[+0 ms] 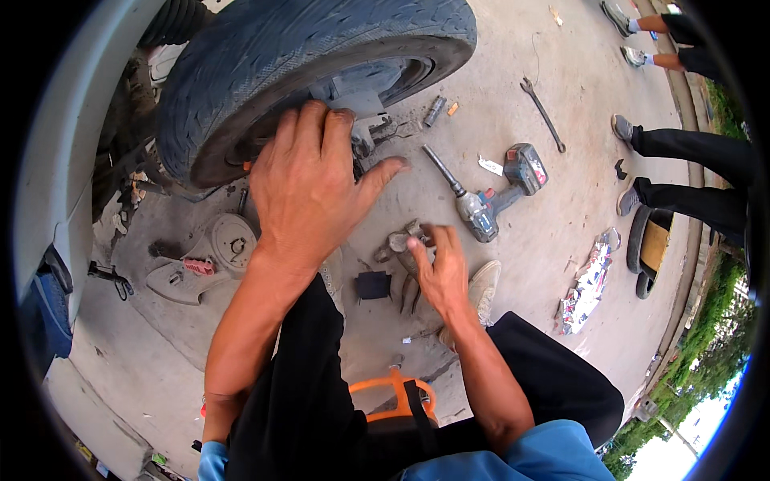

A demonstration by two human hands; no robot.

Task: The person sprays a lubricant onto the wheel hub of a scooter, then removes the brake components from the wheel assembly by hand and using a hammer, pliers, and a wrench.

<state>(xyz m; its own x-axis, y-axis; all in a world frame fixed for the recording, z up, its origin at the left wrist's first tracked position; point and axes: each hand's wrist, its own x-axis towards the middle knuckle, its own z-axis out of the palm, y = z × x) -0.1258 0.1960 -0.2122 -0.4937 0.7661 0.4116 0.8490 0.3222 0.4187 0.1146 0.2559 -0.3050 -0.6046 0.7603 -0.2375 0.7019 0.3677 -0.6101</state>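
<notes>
Grey, grimy metal makes up the lumpy part (393,242) that lies on the ground on our side of the wheel (321,32), with two thin prongs (410,295) pointing away from the wheel beside it. Our right hand (445,276) is at this part, thumb and forefinger bent close together over it with a narrow gap between; we cannot tell whether they pinch it or only hover. We judge it dense and heavy for its bulk, quite rigid, hard to break, and perhaps slick if the dirt is greasy, so we would trust a full grip around the broad body more than a pinch at one edge. Our left hand (305,184) is held at the wheel's open face, its thumb spread wide and its fingers slightly parted, the tips by a flat grey plate (357,103); we see nothing clasped there, though the palm is hidden. We expect the tyre to give good friction, while the plate looks stiff and thin, best taken by its outer edges. To the wheel's right lies a cordless power tool (481,212).
</notes>
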